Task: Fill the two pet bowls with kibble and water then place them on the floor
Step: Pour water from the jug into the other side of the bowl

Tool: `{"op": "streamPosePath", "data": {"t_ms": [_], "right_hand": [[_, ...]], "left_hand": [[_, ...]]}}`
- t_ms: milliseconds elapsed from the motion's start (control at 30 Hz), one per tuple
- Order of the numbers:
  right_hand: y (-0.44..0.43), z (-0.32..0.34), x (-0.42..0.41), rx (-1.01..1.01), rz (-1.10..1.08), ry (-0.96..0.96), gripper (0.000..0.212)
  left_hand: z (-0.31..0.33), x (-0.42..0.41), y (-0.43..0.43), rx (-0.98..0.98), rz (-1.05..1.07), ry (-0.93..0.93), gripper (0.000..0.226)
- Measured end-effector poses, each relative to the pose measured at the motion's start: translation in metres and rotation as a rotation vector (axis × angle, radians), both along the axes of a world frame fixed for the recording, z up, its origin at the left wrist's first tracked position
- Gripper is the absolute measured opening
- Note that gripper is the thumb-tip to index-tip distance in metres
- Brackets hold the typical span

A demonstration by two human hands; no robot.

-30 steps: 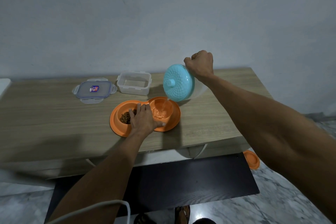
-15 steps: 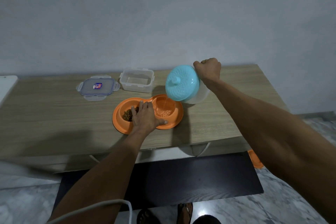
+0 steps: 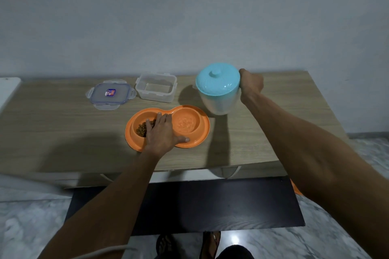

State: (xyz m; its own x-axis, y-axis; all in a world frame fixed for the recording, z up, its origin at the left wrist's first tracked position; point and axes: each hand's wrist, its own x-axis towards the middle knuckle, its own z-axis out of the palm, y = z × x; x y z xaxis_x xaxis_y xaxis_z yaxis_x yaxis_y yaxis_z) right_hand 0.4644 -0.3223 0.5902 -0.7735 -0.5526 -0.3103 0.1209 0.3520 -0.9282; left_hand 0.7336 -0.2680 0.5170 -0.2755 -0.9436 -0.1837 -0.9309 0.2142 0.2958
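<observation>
With left hand [image 3: 162, 133] flat on the orange double bowl [image 3: 203, 132], centred on the table [image 3: 63, 128], and right hand [image 3: 251, 84] gripping the upright jug [image 3: 219, 100] at its far right, avoid slopping water [image 3: 186, 123] onto kibble [image 3: 141, 129] by tilting.

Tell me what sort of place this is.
Probably a room in a home: a wooden table against a plain wall, a marble-patterned floor with a dark mat, and an orange double pet bowl holding kibble and water beside a blue-lidded jug.

Left hand [image 3: 162, 134] covers some kibble [image 3: 141, 129]; right hand [image 3: 251, 84] covers jug [image 3: 216, 99] side.
</observation>
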Motion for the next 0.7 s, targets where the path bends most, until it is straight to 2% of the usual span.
{"op": "streamPosePath", "data": {"t_ms": [400, 700], "right_hand": [[-0.021, -0.030, -0.013, -0.012, -0.041, -0.171, 0.014], [-0.016, -0.037, -0.016, -0.032, -0.028, -0.184, 0.013]], "left_hand": [[-0.004, 0.000, -0.003, 0.027, 0.029, 0.029, 0.106], [-0.011, 0.000, -0.005, 0.032, 0.037, 0.037, 0.107]]}}
